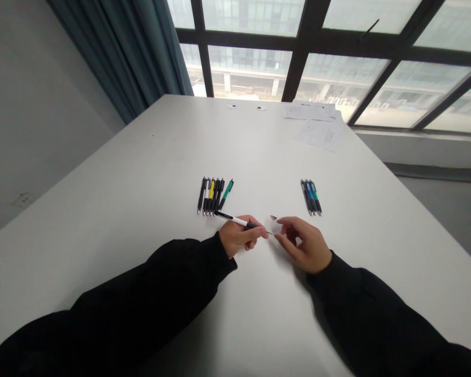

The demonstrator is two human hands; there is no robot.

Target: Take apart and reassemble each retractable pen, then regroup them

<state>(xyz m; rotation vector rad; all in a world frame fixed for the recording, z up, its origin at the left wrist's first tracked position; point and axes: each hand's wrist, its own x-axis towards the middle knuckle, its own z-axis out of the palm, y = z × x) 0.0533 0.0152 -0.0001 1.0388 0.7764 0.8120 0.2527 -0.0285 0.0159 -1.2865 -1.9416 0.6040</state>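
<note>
My left hand (239, 235) is closed around a white pen (239, 221) with a black clip and black grip. The pen is tilted, its clip end up and to the left. From its front end a thin refill (271, 233) sticks out toward my right hand (306, 245). The fingers of my right hand are curled, and a small silver pen tip (273, 217) shows at them, apart from the pen. My right thumb and a finger come close to the refill's end; whether they touch it I cannot tell.
Beyond my left hand lies a row of several pens, including a yellow pen (211, 191) and a green pen (226, 193). Another group, with a blue pen (310, 195), lies on the right. Papers (317, 133) rest at the white table's (141, 173) far edge by the window.
</note>
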